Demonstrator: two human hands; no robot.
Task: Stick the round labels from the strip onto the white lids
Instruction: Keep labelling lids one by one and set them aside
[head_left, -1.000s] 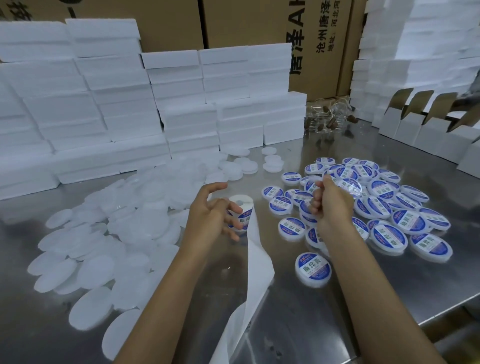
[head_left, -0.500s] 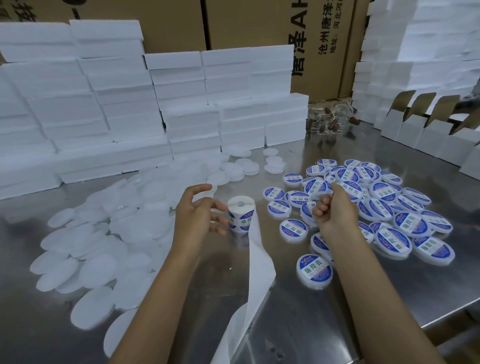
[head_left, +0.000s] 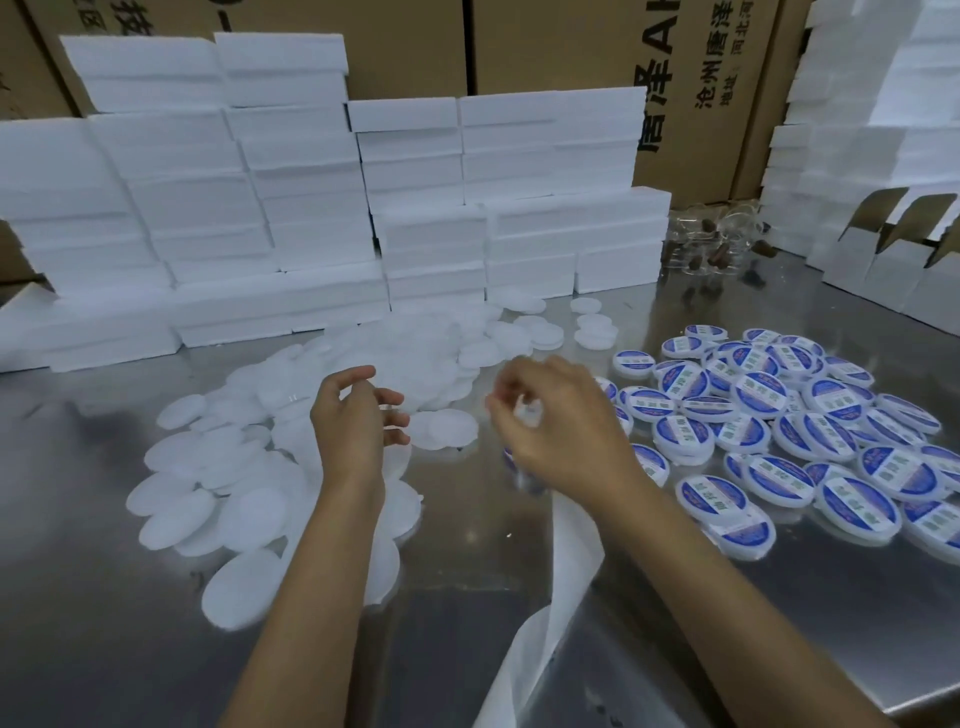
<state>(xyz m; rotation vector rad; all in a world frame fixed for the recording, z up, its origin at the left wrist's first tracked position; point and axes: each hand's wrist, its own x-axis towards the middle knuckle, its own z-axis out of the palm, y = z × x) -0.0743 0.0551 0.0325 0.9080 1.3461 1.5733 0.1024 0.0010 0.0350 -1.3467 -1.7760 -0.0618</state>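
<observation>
Right hand (head_left: 563, 441) moved left, fingers curled over label roll; left hand (head_left: 358, 421) loosely open above blank lids (head_left: 208, 499).

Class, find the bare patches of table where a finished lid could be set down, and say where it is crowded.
Bare steel lies near-left of the plain white lids, and near-right, below the labelled lids. Both piles are crowded; the backing strip crosses the middle.

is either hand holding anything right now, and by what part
The right hand pinches something small and white at its fingertips, too blurred to identify. The left hand holds nothing, fingers loosely curled.
</observation>
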